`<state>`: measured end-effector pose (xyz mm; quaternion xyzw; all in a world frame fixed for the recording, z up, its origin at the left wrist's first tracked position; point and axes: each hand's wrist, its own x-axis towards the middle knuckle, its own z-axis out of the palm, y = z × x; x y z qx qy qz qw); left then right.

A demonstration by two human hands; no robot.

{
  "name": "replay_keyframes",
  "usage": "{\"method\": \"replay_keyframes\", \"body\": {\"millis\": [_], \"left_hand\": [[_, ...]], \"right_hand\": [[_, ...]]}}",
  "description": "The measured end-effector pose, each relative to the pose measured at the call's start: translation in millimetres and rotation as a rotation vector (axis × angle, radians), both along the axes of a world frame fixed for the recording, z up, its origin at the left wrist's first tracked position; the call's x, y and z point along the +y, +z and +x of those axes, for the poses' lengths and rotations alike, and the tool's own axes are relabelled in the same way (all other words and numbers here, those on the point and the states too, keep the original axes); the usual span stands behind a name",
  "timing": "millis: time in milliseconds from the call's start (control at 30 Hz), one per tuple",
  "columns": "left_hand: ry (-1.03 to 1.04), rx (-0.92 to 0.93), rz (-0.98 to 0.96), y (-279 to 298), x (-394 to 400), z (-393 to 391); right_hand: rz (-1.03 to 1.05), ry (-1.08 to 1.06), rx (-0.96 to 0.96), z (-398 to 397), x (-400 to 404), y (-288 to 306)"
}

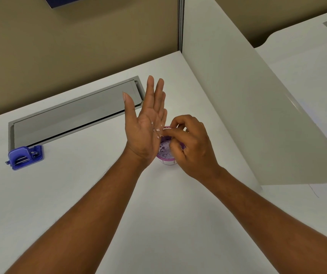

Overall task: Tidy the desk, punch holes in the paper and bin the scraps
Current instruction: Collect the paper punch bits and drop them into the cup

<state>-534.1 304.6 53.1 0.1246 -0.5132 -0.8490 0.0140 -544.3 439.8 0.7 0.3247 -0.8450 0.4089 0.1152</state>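
Note:
My left hand (144,123) is held upright above the white desk (79,194) with straight fingers and its palm turned to the right. Several small white paper scraps (156,130) cling to the palm's lower edge. My right hand (192,147) is curled beside it, thumb and forefinger pinching at those scraps. Directly below both hands stands a small purple bin (166,158) with paper dots inside, mostly hidden by the hands. A blue hole punch (25,157) sits on the desk at the far left.
A grey cable-tray lid (75,115) is set into the desk behind the hands. A white curved divider panel (247,115) rises on the right, with a neighbouring desk (307,76) beyond it. Tan partition walls (79,46) close off the back.

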Motion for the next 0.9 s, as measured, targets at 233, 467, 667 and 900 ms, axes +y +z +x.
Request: {"method": "replay_keyframes", "body": {"millis": [233, 467, 667, 900], "left_hand": [[-0.018, 0.009, -0.014, -1.7, 0.4, 2.4], [0.006, 0.018, -0.004, -2.8, -2.2, 4.8], [0.028, 0.019, -0.035, -1.0, -2.8, 4.4], [-0.016, 0.018, -0.042, -2.6, 0.4, 3.4]], "right_hand": [[0.031, 0.031, -0.002, 4.6, 0.7, -0.5], [0.016, -0.049, -0.09, 3.9, -1.4, -3.3], [0.021, -0.023, -0.131, -0.4, 1.4, -3.1], [-0.045, -0.049, -0.075, 0.3, 0.5, -3.7]]}}
